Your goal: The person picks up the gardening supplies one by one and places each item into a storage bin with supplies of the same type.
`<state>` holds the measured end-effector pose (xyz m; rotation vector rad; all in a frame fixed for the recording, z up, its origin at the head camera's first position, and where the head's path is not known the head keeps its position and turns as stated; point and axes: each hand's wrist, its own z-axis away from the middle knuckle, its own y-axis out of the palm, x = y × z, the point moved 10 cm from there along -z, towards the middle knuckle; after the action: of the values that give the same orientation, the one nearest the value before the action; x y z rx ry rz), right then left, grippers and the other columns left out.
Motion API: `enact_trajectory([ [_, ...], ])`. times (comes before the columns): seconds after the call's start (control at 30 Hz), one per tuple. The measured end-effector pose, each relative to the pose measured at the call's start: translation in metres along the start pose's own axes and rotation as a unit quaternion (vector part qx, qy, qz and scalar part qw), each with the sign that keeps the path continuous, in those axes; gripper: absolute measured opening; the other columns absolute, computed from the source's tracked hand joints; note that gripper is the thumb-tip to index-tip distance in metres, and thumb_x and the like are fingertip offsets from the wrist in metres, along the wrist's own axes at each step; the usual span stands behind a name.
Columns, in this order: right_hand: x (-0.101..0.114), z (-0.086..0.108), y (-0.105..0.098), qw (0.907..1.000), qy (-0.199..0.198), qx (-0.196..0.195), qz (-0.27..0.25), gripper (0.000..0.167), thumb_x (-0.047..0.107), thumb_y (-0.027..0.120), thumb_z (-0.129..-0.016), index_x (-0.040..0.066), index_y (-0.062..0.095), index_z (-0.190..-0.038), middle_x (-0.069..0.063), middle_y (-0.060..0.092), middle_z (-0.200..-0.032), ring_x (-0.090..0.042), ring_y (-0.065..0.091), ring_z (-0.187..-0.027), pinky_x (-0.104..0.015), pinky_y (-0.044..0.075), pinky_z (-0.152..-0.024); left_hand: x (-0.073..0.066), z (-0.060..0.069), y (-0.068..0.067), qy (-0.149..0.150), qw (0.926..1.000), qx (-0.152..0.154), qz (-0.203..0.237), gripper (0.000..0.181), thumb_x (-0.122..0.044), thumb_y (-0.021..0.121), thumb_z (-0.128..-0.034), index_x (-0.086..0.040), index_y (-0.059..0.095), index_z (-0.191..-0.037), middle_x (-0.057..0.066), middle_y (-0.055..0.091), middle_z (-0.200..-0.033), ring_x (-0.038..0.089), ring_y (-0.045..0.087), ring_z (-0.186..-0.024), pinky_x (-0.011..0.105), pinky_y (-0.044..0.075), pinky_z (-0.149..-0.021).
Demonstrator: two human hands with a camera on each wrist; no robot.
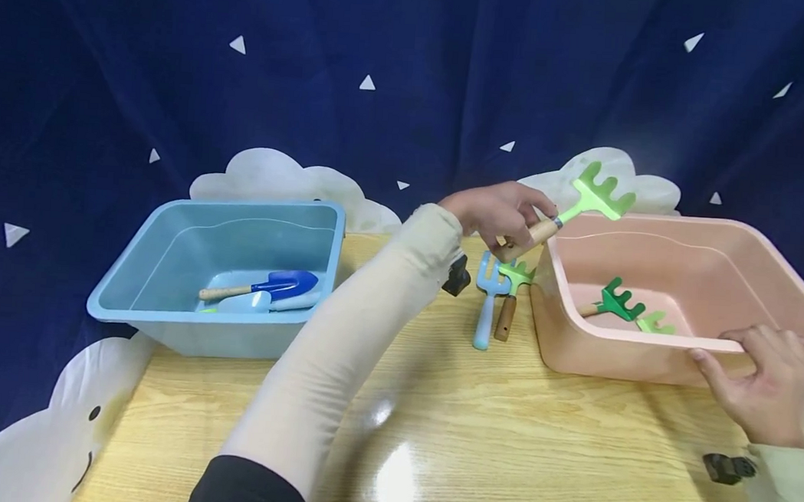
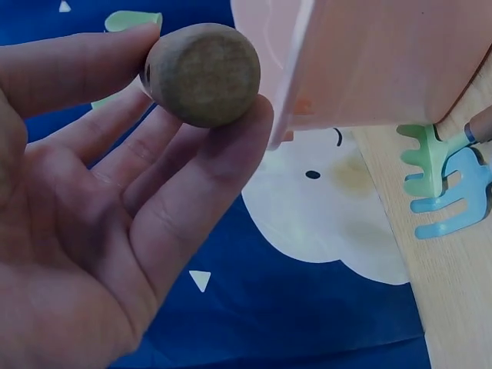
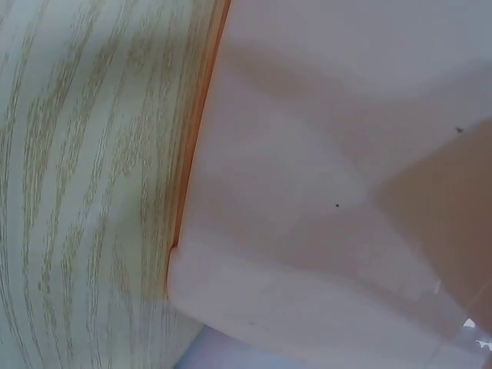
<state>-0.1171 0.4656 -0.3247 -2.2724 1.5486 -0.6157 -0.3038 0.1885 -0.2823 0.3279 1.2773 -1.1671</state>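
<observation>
Here the left hand (image 1: 497,212) pinches the light-green rake (image 1: 600,197) by its wooden handle (image 1: 536,237), aloft at the pink bin's (image 1: 603,360) far left corner, the right hand (image 1: 768,372) gripping the near rim (image 1: 635,338), apparently mid-transfer, the next move calling for clearance over that edge.

I can see the left arm (image 1: 348,347) stretched out forward on a rightward slant, the left grip (image 1: 499,215) raised, fingers (image 2: 204,181) curled towards the thumb (image 2: 77,68) in a pinch. The right forearm (image 1: 791,490) is lower, the right grip (image 1: 770,377) turned inward, fingers bent over and thumb set apart.
</observation>
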Motion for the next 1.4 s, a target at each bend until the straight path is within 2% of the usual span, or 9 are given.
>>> enact_trajectory([
  [0.13, -0.001, 0.001, -0.003, 1.0, -0.003, 0.002, -0.002, 0.078, 0.074, 0.059, -0.081, -0.003, 0.066, -0.076, -0.022, 0.061, -0.071, -0.042, 0.042, -0.064, -0.038, 0.022, -0.065, -0.001, -0.002, 0.004, -0.007, 0.9999, 0.007, -0.009, 0.058, 0.004, 0.058, -0.0906, -0.016, 0.047, -0.144, 0.01, 0.057, -0.126, 0.021, 0.059, -0.095, 0.037, 0.056, -0.072],
  [0.37, -0.003, 0.004, -0.006, 0.9998, 0.009, -0.01, -0.016, 0.077, 0.073, 0.062, -0.079, -0.003, 0.065, -0.072, -0.021, 0.058, -0.068, -0.036, 0.038, -0.064, -0.031, 0.022, -0.068, -0.007, -0.006, 0.011, -0.002, 0.9997, 0.02, -0.014, 0.056, 0.006, 0.057, -0.0892, -0.016, 0.05, -0.141, 0.009, 0.058, -0.124, 0.019, 0.059, -0.091, 0.036, 0.056, -0.069],
  [0.47, 0.0, 0.003, -0.008, 0.9999, 0.004, -0.009, -0.01, 0.077, 0.074, 0.061, -0.079, -0.003, 0.065, -0.073, -0.021, 0.059, -0.068, -0.039, 0.04, -0.064, -0.034, 0.022, -0.066, -0.011, -0.009, 0.014, -0.012, 0.9995, 0.022, -0.022, 0.057, 0.006, 0.058, -0.0897, -0.019, 0.051, -0.141, 0.006, 0.059, -0.126, 0.018, 0.059, -0.091, 0.036, 0.057, -0.07],
  [0.63, 0.003, 0.0, -0.005, 0.9997, 0.001, 0.025, 0.01, 0.076, 0.074, 0.058, -0.082, -0.002, 0.066, -0.078, -0.022, 0.062, -0.072, -0.043, 0.044, -0.065, -0.042, 0.023, -0.065, -0.02, -0.015, 0.016, -0.035, 0.998, 0.018, -0.049, 0.058, 0.003, 0.059, -0.0913, -0.023, 0.051, -0.142, 0.003, 0.059, -0.129, 0.018, 0.059, -0.089, 0.035, 0.057, -0.071],
  [0.77, 0.002, 0.0, -0.001, 0.9992, 0.01, 0.037, 0.01, 0.074, 0.073, 0.059, -0.081, -0.001, 0.066, -0.077, -0.021, 0.062, -0.072, -0.041, 0.043, -0.066, -0.04, 0.024, -0.067, -0.027, -0.021, 0.017, -0.046, 0.9973, 0.012, -0.057, 0.058, 0.003, 0.059, -0.0912, -0.025, 0.052, -0.141, 0.0, 0.059, -0.126, 0.017, 0.057, -0.084, 0.034, 0.056, -0.07],
  [0.87, 0.0, 0.001, -0.001, 0.999, 0.02, 0.04, 0.005, 0.072, 0.07, 0.062, -0.08, -0.002, 0.065, -0.077, -0.021, 0.062, -0.072, -0.04, 0.042, -0.068, -0.039, 0.024, -0.069, -0.031, -0.024, 0.021, -0.051, 0.9971, 0.01, -0.055, 0.058, 0.002, 0.06, -0.0904, -0.027, 0.053, -0.14, -0.002, 0.059, -0.121, 0.016, 0.055, -0.079, 0.033, 0.055, -0.068],
  [1.07, -0.003, 0.003, -0.006, 0.9963, 0.021, 0.072, 0.043, 0.064, 0.066, 0.063, -0.081, 0.001, 0.066, -0.082, -0.02, 0.065, -0.075, -0.043, 0.047, -0.068, -0.045, 0.024, -0.064, -0.039, -0.029, 0.038, -0.048, 0.9973, 0.011, -0.055, 0.057, 0.001, 0.06, -0.0916, -0.03, 0.055, -0.139, -0.001, 0.058, -0.108, 0.014, 0.055, -0.079, 0.03, 0.053, -0.065],
  [1.2, 0.0, 0.005, -0.007, 0.997, 0.012, 0.065, 0.04, 0.064, 0.064, 0.063, -0.081, 0.0, 0.066, -0.082, -0.021, 0.064, -0.073, -0.044, 0.046, -0.066, -0.043, 0.023, -0.063, -0.042, -0.03, 0.046, -0.052, 0.9973, 0.005, -0.051, 0.057, 0.002, 0.058, -0.0921, -0.032, 0.056, -0.138, -0.002, 0.057, -0.104, 0.014, 0.054, -0.076, 0.029, 0.05, -0.061],
  [1.4, 0.007, 0.003, -0.008, 0.9984, 0.008, 0.046, 0.031, 0.066, 0.065, 0.062, -0.082, -0.001, 0.067, -0.08, -0.02, 0.063, -0.07, -0.043, 0.045, -0.064, -0.042, 0.023, -0.062, -0.045, -0.032, 0.054, -0.061, 0.9981, -0.001, -0.006, 0.052, 0.004, 0.055, -0.0924, -0.033, 0.063, -0.128, -0.002, 0.051, -0.082, 0.015, 0.035, -0.055, 0.027, 0.036, -0.051],
])
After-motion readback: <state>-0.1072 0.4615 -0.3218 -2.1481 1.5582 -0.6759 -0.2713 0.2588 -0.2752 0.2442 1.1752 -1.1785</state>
